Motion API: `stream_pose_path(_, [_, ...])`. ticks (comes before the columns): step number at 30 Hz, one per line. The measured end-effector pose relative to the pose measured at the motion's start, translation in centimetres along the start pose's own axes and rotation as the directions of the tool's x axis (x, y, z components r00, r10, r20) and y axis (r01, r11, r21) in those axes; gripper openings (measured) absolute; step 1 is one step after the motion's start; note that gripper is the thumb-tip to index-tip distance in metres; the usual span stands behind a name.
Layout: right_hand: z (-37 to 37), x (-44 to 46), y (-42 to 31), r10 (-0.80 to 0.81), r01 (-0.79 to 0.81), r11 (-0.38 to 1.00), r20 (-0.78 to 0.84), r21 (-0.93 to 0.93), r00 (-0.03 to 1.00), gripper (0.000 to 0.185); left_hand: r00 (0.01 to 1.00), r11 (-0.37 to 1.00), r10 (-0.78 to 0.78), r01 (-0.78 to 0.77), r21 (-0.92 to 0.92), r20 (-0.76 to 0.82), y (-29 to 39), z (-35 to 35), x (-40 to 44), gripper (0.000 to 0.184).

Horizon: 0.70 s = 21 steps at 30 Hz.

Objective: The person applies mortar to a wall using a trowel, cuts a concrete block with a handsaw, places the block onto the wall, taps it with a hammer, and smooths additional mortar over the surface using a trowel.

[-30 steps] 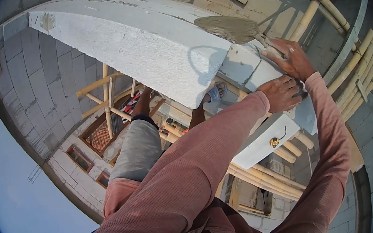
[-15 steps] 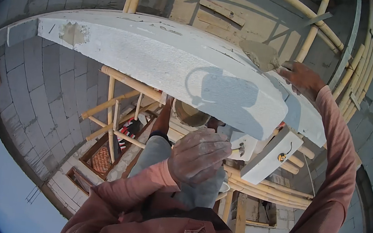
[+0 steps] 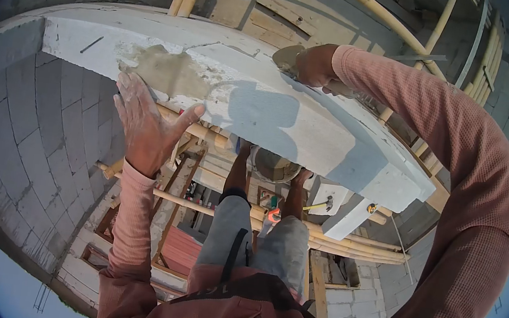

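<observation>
A long white block beam (image 3: 174, 39) curves across the head view, with a wet grey mortar patch (image 3: 176, 73) on its near face. My left hand (image 3: 148, 129) is open, fingers and thumb spread, at the beam's lower edge just below the patch. My right hand (image 3: 318, 66) is closed around a trowel, its handle hidden in my grip. The trowel's mortar-smeared blade (image 3: 287, 59) is over the beam's top edge, right of the patch. A nail-like dark rod (image 3: 91, 44) shows on the beam's left part.
Below the beam, a bucket of mortar (image 3: 274, 165) stands between my feet. To its right are a hammer (image 3: 319, 205), a white block (image 3: 349, 218) and a tape measure (image 3: 372, 208). Bamboo poles (image 3: 352, 249) form scaffolding beneath me, with the floor far below.
My left hand has moved up and left to the beam, its fingers spreading. My right hand has brought the trowel leftward. The mortar patch is larger, and the view has shifted.
</observation>
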State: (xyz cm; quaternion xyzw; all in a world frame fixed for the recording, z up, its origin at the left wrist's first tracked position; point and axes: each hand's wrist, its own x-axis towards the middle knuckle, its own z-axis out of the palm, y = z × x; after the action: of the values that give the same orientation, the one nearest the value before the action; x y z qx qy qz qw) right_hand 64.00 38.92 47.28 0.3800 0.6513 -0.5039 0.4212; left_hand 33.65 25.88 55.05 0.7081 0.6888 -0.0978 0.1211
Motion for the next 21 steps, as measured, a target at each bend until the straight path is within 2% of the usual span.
stream_pose_path(3, [-3.7,-2.2,-3.9,0.014,-0.013,0.997,0.016,-0.076,1.0,0.037,0.999,0.999,0.03,-0.031,-0.023,-0.028,-0.1,-0.2,0.2,0.13])
stream_pose_path(5, [-4.3,-3.6,-4.0,-0.025,0.028,0.999,-0.08,0.036,0.996,0.043,0.999,0.999,0.015,-0.016,-0.044,-0.031,0.0,-0.1,0.3,0.131])
stream_pose_path(7, [-4.0,-2.6,-1.0,-0.194,0.189,0.981,-0.171,-0.045,0.966,0.053,1.0,0.997,-0.005,0.004,-0.081,-0.007,0.2,-0.2,0.4,0.132])
stream_pose_path(9, [-4.1,-2.7,0.7,-0.159,0.174,0.983,-0.197,0.065,0.967,0.062,1.0,0.993,-0.02,0.023,-0.118,0.022,0.6,-0.5,0.4,0.134])
stream_pose_path(11, [-4.3,-2.9,2.1,0.054,-0.008,0.933,-0.117,0.361,0.992,0.07,0.998,0.99,-0.021,0.028,-0.139,0.052,0.5,-0.6,0.3,0.136])
stream_pose_path(13, [-1.2,3.0,6.9,0.14,0.002,0.881,-0.265,0.472,0.954,0.044,0.997,0.988,-0.008,0.02,-0.155,0.075,0.2,-0.3,0.3,0.137])
stream_pose_path(15, [0.7,7.2,10.3,0.173,0.003,0.875,-0.319,0.483,0.932,0.045,0.994,0.988,-0.02,0.036,-0.151,0.106,0.6,-0.6,0.5,0.137])
stream_pose_path(17, [4.9,16.9,16.7,0.21,-0.083,0.925,-0.317,0.37,0.925,0.044,0.991,0.99,-0.029,0.047,-0.134,0.133,0.5,-0.7,0.9,0.136])
stream_pose_path(19, [7.5,20.0,16.7,0.25,-0.177,0.944,-0.252,0.28,0.935,0.043,0.983,0.992,-0.04,0.06,-0.108,0.177,0.5,-0.9,0.5,0.136])
stream_pose_path(21, [6.0,19.9,12.7,0.305,-0.27,0.943,-0.18,0.196,0.935,0.042,0.979,0.993,-0.031,0.054,-0.106,0.203,0.4,-0.9,0.5,0.135])
